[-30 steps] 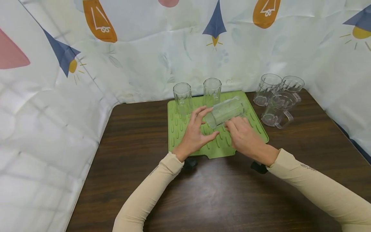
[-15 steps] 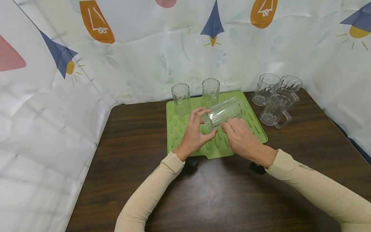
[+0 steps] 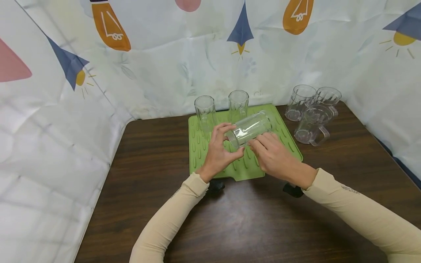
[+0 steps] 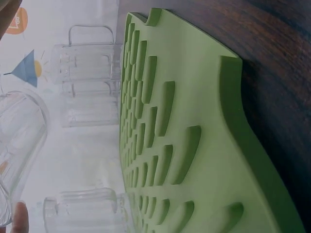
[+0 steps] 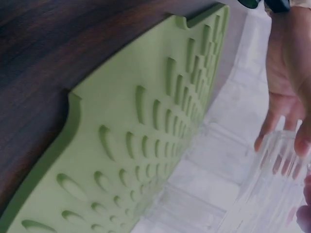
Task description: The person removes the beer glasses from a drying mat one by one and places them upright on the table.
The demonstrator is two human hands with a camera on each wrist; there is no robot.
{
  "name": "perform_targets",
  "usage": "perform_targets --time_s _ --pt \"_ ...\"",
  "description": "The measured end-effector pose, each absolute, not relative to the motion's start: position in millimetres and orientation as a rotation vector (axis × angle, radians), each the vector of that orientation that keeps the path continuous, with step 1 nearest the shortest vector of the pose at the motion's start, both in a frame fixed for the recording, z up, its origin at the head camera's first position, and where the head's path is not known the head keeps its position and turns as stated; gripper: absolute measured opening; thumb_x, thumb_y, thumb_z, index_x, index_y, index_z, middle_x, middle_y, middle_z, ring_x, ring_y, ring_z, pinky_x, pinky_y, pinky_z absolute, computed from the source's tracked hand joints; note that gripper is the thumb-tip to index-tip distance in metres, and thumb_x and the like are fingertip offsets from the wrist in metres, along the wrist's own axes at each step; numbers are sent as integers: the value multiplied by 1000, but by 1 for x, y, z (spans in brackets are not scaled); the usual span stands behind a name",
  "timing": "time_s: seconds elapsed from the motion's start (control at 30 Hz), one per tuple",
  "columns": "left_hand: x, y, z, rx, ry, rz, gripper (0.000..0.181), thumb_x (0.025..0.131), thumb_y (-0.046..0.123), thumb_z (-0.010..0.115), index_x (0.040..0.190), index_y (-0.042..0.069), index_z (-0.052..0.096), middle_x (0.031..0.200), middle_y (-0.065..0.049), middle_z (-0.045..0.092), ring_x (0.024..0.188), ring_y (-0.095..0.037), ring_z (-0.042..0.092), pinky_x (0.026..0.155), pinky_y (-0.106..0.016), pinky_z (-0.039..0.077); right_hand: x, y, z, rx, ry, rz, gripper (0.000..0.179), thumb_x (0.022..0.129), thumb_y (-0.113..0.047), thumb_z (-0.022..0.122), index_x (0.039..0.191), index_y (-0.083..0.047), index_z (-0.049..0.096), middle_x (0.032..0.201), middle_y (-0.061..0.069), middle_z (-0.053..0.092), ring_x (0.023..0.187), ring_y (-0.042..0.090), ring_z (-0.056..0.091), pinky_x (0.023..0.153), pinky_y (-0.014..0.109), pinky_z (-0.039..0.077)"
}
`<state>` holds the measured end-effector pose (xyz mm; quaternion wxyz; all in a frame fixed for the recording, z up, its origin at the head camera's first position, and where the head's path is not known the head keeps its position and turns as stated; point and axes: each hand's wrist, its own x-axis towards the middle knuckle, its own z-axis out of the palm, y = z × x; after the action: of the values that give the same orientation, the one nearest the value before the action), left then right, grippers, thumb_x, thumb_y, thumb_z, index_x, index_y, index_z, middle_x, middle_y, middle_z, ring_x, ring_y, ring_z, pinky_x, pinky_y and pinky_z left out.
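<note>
A clear glass mug (image 3: 252, 127) lies tilted in the air over the green ridged mat (image 3: 201, 160), its lower end toward the left. My right hand (image 3: 271, 151) grips it at the handle side, and the curled fingers cover most of the handle. At the lower left end, my left hand (image 3: 219, 151) holds the mug between thumb and spread fingers. In the right wrist view, the left fingers (image 5: 303, 141) show around the end of the mug (image 5: 265, 194). Two more glass mugs, a left one (image 3: 205, 113) and a right one (image 3: 238, 104), stand at the mat's back.
Three clear mugs with handles stand on the dark wooden table (image 3: 158, 160) right of the mat, the nearest mug (image 3: 310, 126) in front of the others. A white patterned curtain (image 3: 171, 73) hangs close behind the mat and along the sides.
The held mug has shifted slightly left, its lower end now farther between my left thumb and fingers. The standing mugs have stayed in place; the view has shifted a little.
</note>
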<state>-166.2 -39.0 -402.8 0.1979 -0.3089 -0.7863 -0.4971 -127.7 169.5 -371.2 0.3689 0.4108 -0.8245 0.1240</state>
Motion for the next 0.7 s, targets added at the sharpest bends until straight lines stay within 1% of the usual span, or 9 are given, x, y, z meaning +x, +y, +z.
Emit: perform_targets --time_s 0.07,0.2,0.33,0.5,0.57,0.6,0.63,0.7 --pt "-166 -40 -402 -867 -2188 -1404 67 78 8 83 138 7 52 145 -21 47 128 -32 57 92 -41 62 -128 170 -368 1069 -2101 351 40 113 -22 38 103 3 68 88 12 64 79 28 54 72 41 43" --pt "-165 -41 -400 -881 -2165 -1415 66 79 8 83 137 6 52 144 -20 47 128 -32 57 93 -43 62 -127 172 -362 1076 -2052 401 40 112 -29 45 102 0 71 91 11 68 83 29 57 78 44 43" --pt "-167 -41 -400 -895 -2149 -1393 66 78 9 83 137 7 52 143 -21 48 127 -32 58 93 -41 63 -126 177 -355 1047 -1974 481 38 110 -30 50 103 1 72 92 13 67 85 31 59 79 46 43" --pt "-168 -42 -396 -895 -2148 -1392 68 77 9 83 137 8 52 143 -23 48 126 -34 58 94 -42 63 -127 185 -346 967 -1926 679 42 110 -33 50 104 4 71 96 19 65 89 34 57 80 47 41" --pt "-167 -43 -395 -894 -2151 -1392 69 76 8 84 137 8 52 143 -24 48 126 -35 58 94 -43 62 -127 189 -345 908 -1938 772 46 110 -36 50 104 4 71 97 20 65 90 34 58 82 45 43" --pt "-167 -44 -395 -895 -2151 -1390 69 76 8 84 137 8 52 143 -25 47 126 -35 58 94 -43 62 -127 191 -345 873 -1946 827 47 110 -37 50 104 4 71 96 20 65 90 32 58 83 41 44" --pt "-167 -44 -394 -894 -2151 -1387 70 76 8 84 137 8 52 143 -25 47 126 -35 58 95 -43 62 -127 193 -345 830 -1956 882 49 110 -39 50 103 5 71 96 20 65 91 30 59 84 36 45" --pt "-167 -45 -393 -901 -2140 -1379 70 75 7 84 137 7 52 142 -27 47 125 -36 58 94 -44 62 -126 197 -345 750 -1972 995 46 109 -37 52 105 5 70 97 20 66 92 22 61 86 28 47"
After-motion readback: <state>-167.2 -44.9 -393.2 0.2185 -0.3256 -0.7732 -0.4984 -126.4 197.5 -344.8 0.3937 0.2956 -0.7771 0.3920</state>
